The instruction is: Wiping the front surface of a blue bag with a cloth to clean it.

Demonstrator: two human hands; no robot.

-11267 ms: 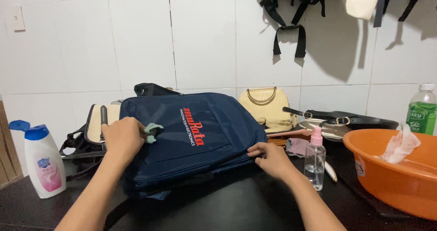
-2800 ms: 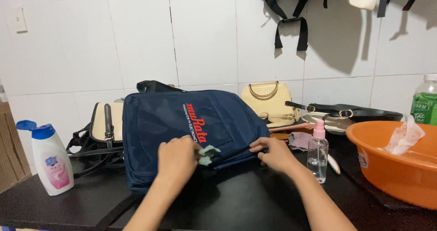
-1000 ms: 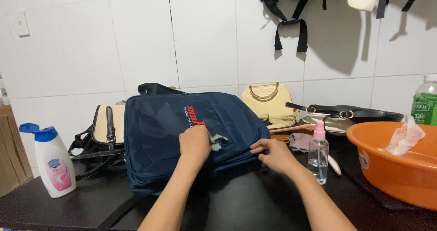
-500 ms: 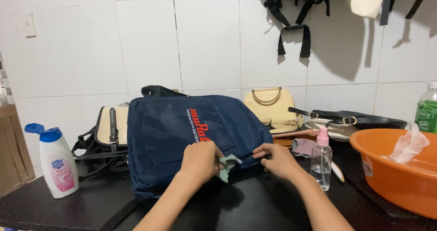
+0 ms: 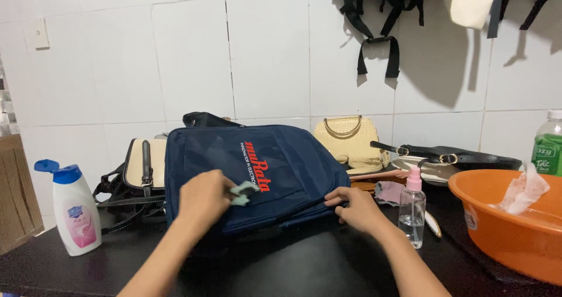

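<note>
A navy blue bag (image 5: 293,162) with red lettering lies tilted on the black counter (image 5: 304,268). My left hand (image 5: 204,196) rests on the bag's front and pinches a small pale green cloth (image 5: 242,192) against the fabric. My right hand (image 5: 355,208) grips the bag's lower right edge near its zip seam, holding it in place.
A white lotion bottle (image 5: 72,209) with a blue cap stands at the left. A cream and black handbag (image 5: 140,167) lies behind the blue bag; a yellow purse (image 5: 346,143) leans on the tiled wall. A small clear spray bottle (image 5: 412,208) and an orange basin (image 5: 503,221) holding a tissue sit at the right.
My left hand has slid the green cloth across the bag's front, down to the lower edge and back up to the left. My right hand stays on the bag's edge.
</note>
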